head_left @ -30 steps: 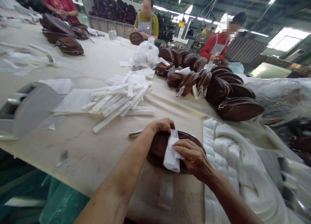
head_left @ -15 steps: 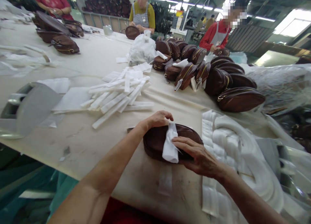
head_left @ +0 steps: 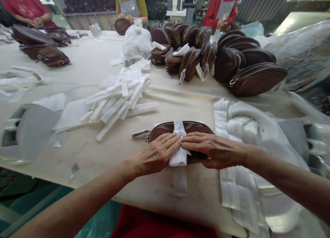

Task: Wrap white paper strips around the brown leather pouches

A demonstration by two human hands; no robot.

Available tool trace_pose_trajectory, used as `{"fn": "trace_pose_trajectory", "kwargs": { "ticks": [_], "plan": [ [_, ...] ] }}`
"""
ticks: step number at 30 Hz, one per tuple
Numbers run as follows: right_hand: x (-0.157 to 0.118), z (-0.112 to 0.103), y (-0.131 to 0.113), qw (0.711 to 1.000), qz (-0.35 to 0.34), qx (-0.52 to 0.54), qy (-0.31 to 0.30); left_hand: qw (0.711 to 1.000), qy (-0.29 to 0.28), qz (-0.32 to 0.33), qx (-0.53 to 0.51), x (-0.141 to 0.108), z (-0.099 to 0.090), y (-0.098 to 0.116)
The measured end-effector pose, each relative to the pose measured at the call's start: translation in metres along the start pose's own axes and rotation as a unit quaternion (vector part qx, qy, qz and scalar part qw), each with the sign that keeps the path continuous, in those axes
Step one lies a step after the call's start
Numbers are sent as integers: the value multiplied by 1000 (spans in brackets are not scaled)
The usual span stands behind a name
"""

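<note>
Your L hand (head_left: 158, 153) & R hand (head_left: 210, 147) are flat, fingers straight & close together, tips about meeting on the white foam strip (head_left: 178, 158) that goes across the brown pouch (head_left: 196, 127). Pouch is on the table (head_left: 152, 190) in front of you, long way L to R, wrapped pull (head_left: 141, 132) pointing L. Apron badge (head_left: 133, 6) too small to read.

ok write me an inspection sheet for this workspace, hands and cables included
surface: pale tabletop, dark marks near its front edge
job's things: brown bag with a white strip across it
clutter: pile of white strips to the left; white padding to the right; more brown bags behind
hands: left hand and right hand laid over strip and bag, fingertips close together
cables: nothing seen
surroundings: three co-workers across the table, heads cut off or blurred
</note>
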State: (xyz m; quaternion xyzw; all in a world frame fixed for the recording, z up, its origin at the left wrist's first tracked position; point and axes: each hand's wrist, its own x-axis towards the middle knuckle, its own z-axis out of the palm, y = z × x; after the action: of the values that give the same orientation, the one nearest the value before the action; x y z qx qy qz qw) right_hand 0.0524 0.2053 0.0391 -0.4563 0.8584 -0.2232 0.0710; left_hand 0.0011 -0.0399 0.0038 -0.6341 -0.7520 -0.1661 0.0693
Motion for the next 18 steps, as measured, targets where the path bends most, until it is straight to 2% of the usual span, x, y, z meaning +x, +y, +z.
{"fn": "trace_pose_trajectory", "kwargs": {
  "ticks": [2,5,8,13,18],
  "plan": [
    [0,2,4,1000,-22,-9,2,999,35,25,32,-1,6,3],
    [-2,13,10,998,-49,-12,32,997,45,45,49,-4,8,3],
    [-6,24,14,996,-63,-5,70,997,51,58,21,-4,5,2],
    [-12,33,16,991,-46,25,124,995,75,8,-62,2,2,3],
    [-14,36,18,987,-31,56,144,988,99,-56,-100,7,3,6]
  ]
}}
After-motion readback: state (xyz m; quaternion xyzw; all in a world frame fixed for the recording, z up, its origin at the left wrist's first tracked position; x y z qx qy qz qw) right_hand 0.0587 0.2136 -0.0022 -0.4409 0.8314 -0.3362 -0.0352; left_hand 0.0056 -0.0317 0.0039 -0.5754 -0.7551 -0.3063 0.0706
